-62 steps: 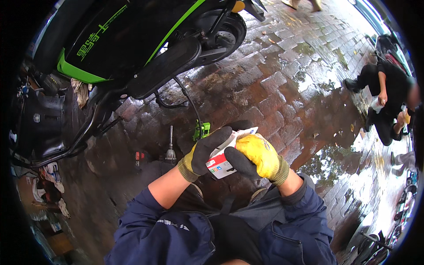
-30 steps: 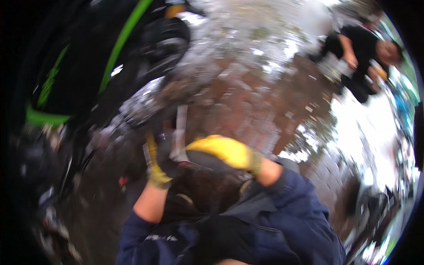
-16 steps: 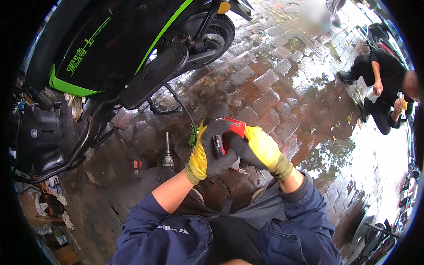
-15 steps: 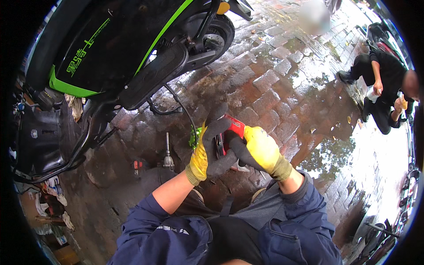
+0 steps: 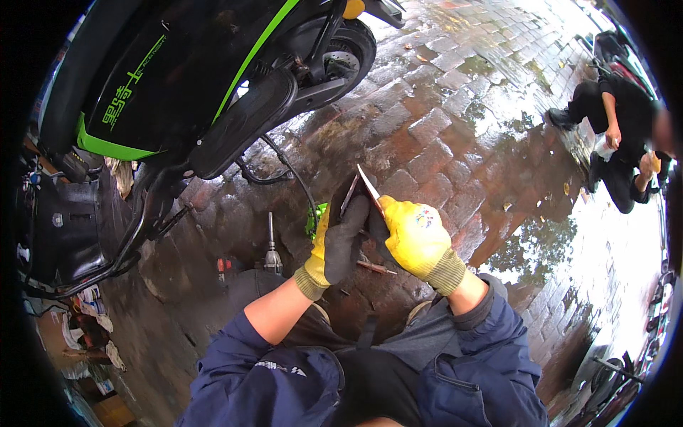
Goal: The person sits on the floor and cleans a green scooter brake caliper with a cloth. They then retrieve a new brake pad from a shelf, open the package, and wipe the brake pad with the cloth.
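Note:
Both my hands wear yellow work gloves with black palms and fingers, held close together above the brick paving. My right hand (image 5: 418, 238) pinches a thin flat card (image 5: 370, 186), seen nearly edge-on, pale with a reddish lower edge. Closed beside it, my left hand (image 5: 338, 238) grips a thin dark flat piece (image 5: 349, 193) whose kind I cannot make out. The tops of the two flat pieces lean close to each other. Behind the left glove shows a bright green object (image 5: 317, 218), partly covered. Below the hands, a slim reddish-brown rod-like thing (image 5: 377, 267) lies on the ground.
A black and green electric scooter (image 5: 178, 78) fills the upper left, its black stand (image 5: 260, 178) nearest my hands. A power tool with a long metal shaft (image 5: 272, 249) and a small red and black item (image 5: 224, 265) lie left. A person (image 5: 612, 135) crouches at far right.
The red card in my right hand has turned from showing its red face to nearly edge-on. My left fingers, spread around it before, are now drawn in and upright around the dark piece.

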Available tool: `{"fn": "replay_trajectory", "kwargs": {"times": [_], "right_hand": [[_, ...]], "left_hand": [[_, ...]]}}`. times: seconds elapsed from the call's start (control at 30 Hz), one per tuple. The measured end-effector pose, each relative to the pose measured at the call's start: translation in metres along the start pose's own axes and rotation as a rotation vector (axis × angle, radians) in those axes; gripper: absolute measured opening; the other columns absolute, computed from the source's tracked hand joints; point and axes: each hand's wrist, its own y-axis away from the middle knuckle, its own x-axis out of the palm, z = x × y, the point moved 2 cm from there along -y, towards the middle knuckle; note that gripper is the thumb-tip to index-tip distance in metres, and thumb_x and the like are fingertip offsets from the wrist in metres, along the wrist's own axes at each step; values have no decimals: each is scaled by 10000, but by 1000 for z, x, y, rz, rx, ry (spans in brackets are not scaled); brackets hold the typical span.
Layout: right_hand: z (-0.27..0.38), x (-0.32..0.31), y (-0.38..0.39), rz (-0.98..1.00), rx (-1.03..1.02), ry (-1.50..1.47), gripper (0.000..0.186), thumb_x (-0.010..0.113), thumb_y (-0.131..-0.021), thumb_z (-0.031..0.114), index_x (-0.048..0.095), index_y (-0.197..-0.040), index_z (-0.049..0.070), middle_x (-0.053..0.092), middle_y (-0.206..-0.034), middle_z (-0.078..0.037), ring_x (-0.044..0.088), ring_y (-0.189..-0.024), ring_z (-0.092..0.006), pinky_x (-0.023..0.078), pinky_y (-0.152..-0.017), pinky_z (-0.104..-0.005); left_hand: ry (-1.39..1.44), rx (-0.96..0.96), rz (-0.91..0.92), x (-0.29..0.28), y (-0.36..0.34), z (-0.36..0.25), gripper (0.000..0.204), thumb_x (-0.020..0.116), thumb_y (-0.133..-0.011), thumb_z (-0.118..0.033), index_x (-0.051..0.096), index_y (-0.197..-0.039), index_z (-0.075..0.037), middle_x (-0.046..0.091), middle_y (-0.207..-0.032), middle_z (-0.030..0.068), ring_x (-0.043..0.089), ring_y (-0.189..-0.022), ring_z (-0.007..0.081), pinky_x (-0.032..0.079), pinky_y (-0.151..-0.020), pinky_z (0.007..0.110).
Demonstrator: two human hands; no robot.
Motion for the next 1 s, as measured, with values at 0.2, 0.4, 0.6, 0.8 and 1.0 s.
{"fn": "replay_trajectory", "kwargs": {"times": [0.2,0.4,0.6,0.8,1.0], "right_hand": [[12,10,-9,193,-16,177,608,802,-807,270,533,-1287,11,723,-950,-186,728,-876,-383,563,-753,-496],[-3,21,-3,-126,-111,32,449,663,-800,57,631,-1248,33,717,-888,-213,708,-867,-442,546,-768,-526],[-3,14,-11,-264,26,-331,226,651,-1003,234,686,-1128,49,699,-823,-232,708,-782,-410,550,-716,-456],[-13,33,-17,-437,313,-989,365,632,-1065,426,704,-1056,69,679,-723,-17,600,-528,-107,435,-487,-274],[-13,34,-19,-480,552,-1415,356,607,-1064,465,659,-957,129,566,-605,-2,465,-434,-108,310,-406,-284]], "left_hand": [[-796,391,-149,-17,2,11,463,637,-1025,-38,534,-1474,12,583,-1444,152,591,-1309,280,479,-1098,371],[-262,138,-176,-20,-2,10,348,626,-1090,-242,621,-1380,-49,679,-1214,6,616,-1077,103,523,-941,289],[84,54,-218,-43,-21,7,241,564,-1088,-245,678,-1201,-65,746,-1083,70,735,-952,190,589,-873,345],[263,117,-270,-43,-29,-4,239,582,-1051,-243,683,-1180,-68,763,-1082,97,747,-991,240,609,-877,391],[357,132,-351,-35,-33,-11,259,581,-1044,-225,671,-1223,-62,743,-1139,101,733,-1009,253,604,-922,412]]}}
